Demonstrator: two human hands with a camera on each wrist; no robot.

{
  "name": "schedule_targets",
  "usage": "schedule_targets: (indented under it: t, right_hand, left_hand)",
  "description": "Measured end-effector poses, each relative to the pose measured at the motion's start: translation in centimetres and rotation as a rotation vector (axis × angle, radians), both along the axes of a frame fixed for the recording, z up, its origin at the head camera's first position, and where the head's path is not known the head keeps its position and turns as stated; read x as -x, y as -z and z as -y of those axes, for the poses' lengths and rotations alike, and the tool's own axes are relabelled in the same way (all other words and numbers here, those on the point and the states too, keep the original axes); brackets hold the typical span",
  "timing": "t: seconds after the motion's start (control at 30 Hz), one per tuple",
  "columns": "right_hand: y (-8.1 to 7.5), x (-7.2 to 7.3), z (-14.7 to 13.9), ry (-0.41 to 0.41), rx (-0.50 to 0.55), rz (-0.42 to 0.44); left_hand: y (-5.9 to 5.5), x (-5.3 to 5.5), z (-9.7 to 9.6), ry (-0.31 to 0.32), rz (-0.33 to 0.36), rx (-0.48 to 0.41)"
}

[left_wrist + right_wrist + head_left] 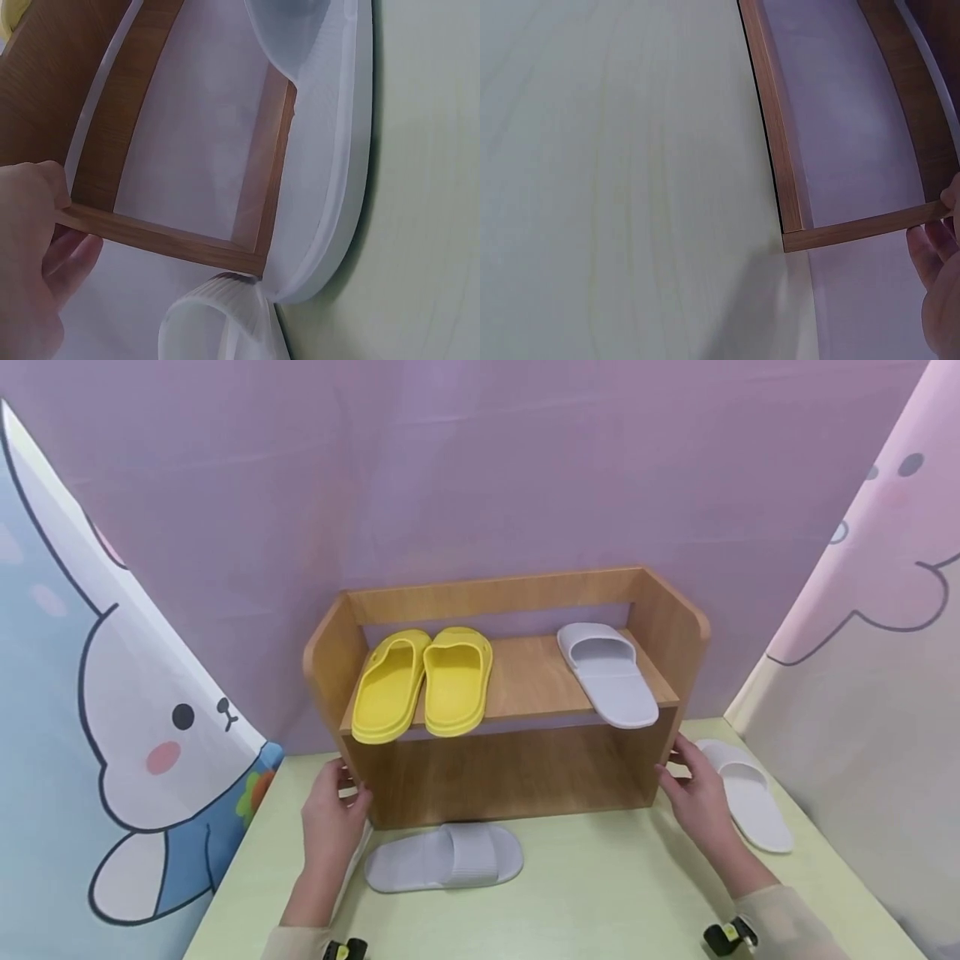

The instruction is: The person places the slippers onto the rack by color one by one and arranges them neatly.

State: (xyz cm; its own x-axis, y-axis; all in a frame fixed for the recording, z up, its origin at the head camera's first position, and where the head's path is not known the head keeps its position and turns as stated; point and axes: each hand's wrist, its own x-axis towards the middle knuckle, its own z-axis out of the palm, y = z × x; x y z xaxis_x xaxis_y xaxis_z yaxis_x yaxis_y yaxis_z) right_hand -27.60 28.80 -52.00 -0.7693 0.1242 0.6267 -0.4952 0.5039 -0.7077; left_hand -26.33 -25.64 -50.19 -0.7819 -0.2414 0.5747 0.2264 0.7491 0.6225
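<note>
A small wooden shoe rack (495, 593) stands between my two hands. My left hand (330, 818) grips the front edge of its left side panel, thumb on one face and fingers on the other in the left wrist view. At the opposite end, my right hand (699, 797) pinches the right side panel (862, 229) in the same way. On the upper shelf sit a pair of yellow clogs (456, 689) at the left and one pale grey slipper (618, 689) at the right. Another grey slipper (405, 862) lies sideways before the rack, near my left hand.
A white slipper (753, 802) lies on the pale tabletop (585, 893) right of my right hand. Part of another white slipper (214, 319) shows by my left arm, mostly hidden in the head view. A purple cloth backdrop (487, 468) hangs behind the rack, with cartoon-printed panels either side.
</note>
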Motion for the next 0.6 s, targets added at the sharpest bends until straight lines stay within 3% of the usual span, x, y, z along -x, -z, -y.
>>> schedule_targets:
  t: [0.3,0.6]
  right_hand:
    - [1.5,1.2,-0.6,0.044,0.018,0.017]
    - [1.6,1.1,-0.3,0.072,0.018,0.024]
  left_hand:
    - [-0.2,-1.1,0.1,0.025,0.07,-0.04]
    - [-0.8,-3.1,-0.2,0.042,0.318,-0.053]
